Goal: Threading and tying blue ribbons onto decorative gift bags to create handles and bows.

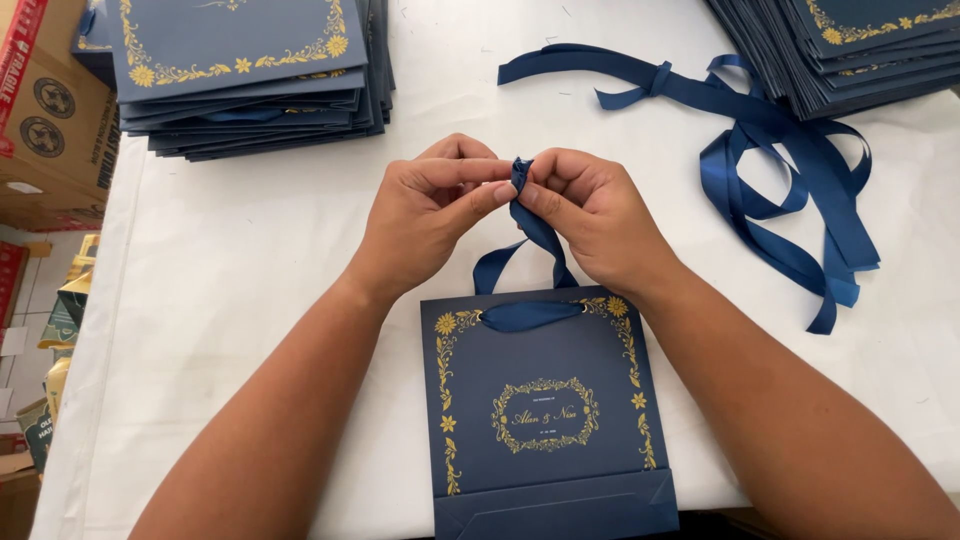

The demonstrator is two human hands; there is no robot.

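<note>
Both hands, left hand (425,215) and right hand (590,215), are pinching the ribbon (522,185) closed, knotting it above the bag (545,410); tightening probably needs an even pull

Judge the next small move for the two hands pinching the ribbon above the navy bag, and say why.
Probably pull the two ribbon ends apart to snug the knot. The left hand and right hand meet fingertip to fingertip, pinching the blue ribbon bunched between them, and both strands already run down through the holes at the top of the flat navy gift bag, so only the tie seems unfinished.
</note>
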